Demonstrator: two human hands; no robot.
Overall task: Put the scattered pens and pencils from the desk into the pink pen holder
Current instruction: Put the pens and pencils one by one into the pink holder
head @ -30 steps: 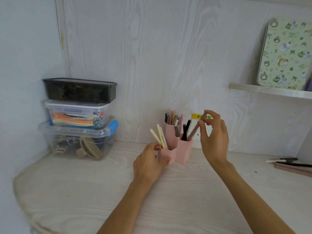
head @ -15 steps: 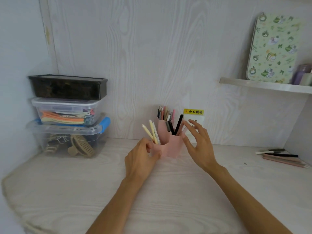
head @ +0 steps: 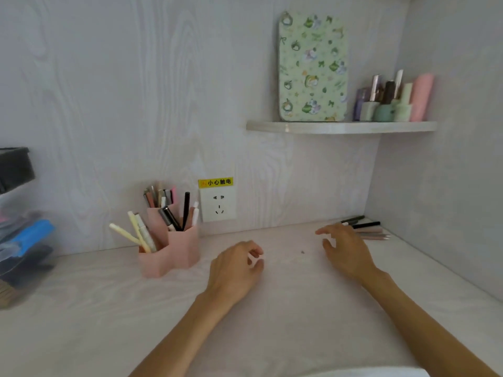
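The pink pen holder (head: 174, 254) stands on the desk near the back wall, left of centre, with several pens and pencils upright in its compartments. A few loose pens and pencils (head: 367, 230) lie at the back right corner of the desk. My right hand (head: 345, 247) hovers just left of them, fingers spread and empty. My left hand (head: 235, 269) rests over the desk to the right of the holder, fingers loosely curled with nothing in them.
Stacked plastic storage boxes (head: 19, 229) stand at the far left. A wall socket (head: 217, 206) with a yellow label sits behind the holder. A shelf (head: 340, 127) above right carries a patterned green tin and several small bottles.
My right hand let go of a pen in the holder and swung right to the loose pens. My left hand left the holder and moved right. The view turned right.
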